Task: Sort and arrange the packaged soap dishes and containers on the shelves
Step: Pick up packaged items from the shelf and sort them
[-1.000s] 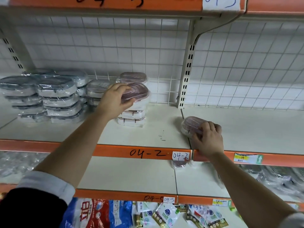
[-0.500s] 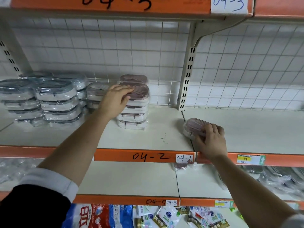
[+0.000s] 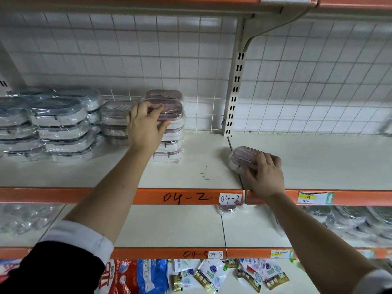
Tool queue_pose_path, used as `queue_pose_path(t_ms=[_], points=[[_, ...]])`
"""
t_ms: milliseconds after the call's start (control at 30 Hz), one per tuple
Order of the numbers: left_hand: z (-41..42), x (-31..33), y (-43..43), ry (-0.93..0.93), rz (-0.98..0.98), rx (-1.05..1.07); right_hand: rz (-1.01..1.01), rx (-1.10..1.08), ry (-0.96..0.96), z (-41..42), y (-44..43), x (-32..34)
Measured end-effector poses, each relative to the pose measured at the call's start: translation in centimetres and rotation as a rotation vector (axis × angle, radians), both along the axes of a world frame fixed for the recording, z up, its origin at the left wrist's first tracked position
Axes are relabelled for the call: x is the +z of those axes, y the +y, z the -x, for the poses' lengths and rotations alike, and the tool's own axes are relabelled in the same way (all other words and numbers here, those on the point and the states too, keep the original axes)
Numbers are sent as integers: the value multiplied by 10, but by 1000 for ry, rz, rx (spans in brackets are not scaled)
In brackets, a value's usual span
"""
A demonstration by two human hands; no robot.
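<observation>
The left hand (image 3: 146, 128) curls its fingers (image 3: 148, 108) over the top pink soap dish (image 3: 171, 109) of a wrapped stack (image 3: 171, 143) on the shelf (image 3: 191, 166), with the thumb apparently on its front edge. The right hand (image 3: 265, 177) grips a lone pink soap dish (image 3: 241, 155) lying at the shelf's seam — fingers curled over its lid.

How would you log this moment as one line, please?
left hand: grips top pink soap dish on stack | right hand: holds lone pink dish on shelf

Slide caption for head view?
Left hand grips the top soap dish of a stack; right hand holds a lone dish on the shelf.
</observation>
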State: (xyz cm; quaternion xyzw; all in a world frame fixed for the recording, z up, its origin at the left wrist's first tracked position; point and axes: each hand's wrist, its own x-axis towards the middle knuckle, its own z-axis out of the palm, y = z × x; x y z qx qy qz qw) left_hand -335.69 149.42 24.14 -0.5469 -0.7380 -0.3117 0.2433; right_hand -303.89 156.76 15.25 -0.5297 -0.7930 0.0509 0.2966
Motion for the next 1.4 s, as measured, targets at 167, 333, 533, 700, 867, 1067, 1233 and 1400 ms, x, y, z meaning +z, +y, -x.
queue_pose_path(t_ms=[167, 333, 533, 700, 867, 1067, 1233, 1400], points=[[-20, -13, -13, 168, -201, -66, 15, 73, -92, 6, 11, 4], [-47, -71, -28, 82, -204, -212, -21, 125, -87, 26, 22, 5], [-54, -94, -22, 95, -91, -268, -65, 133, -167, 75, 34, 10], [-52, -100, -21, 88, -100, -249, -24, 179, -185, 115, 55, 13], [-53, -101, -18, 101, -97, -257, -21, 189, -211, 139, 78, 10], [-54, -99, -17, 147, -35, -240, 15, 201, -261, 152, 91, 4], [-55, -94, -21, 172, 4, -229, 63, 199, -280, 153, 93, 9], [-56, -90, -22, 149, 52, -220, 74, 235, -207, 130, 82, 21]])
